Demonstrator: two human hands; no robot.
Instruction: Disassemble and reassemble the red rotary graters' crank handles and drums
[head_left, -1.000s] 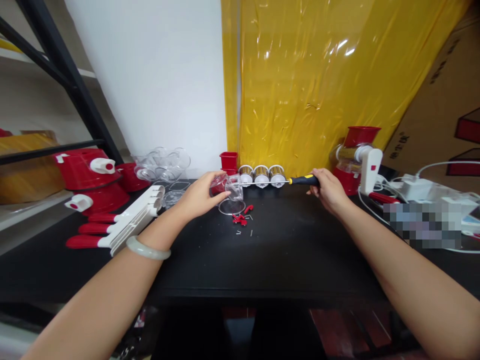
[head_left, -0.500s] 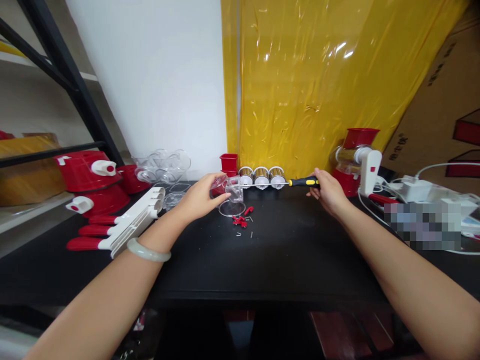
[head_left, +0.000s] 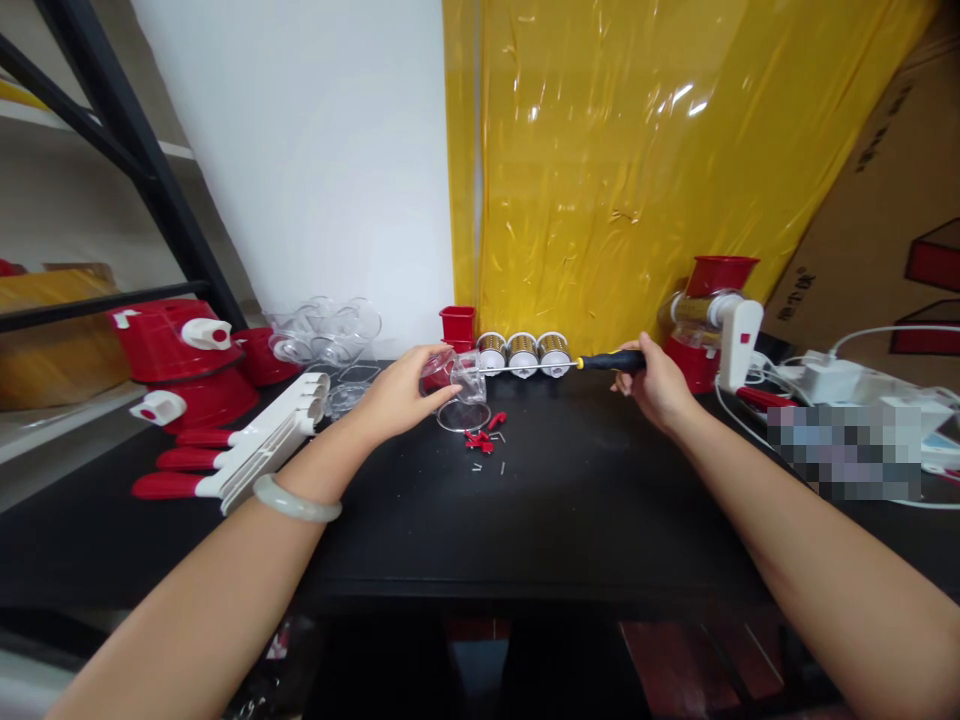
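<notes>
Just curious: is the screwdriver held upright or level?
Roughly level: the screwdriver runs sideways from the right hand toward the clear plastic part.

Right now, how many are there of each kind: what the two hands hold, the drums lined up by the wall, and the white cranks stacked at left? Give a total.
Screwdriver, in the right hand: 1
Clear housing, in the left hand: 1
Drums: 3
Cranks: 3
Total: 8

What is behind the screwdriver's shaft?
Behind the screwdriver sit three white-rimmed drums in a row, before yellow sheeting. The shaft hides a thin strip of their lower fronts; their backs cannot be seen.
</notes>
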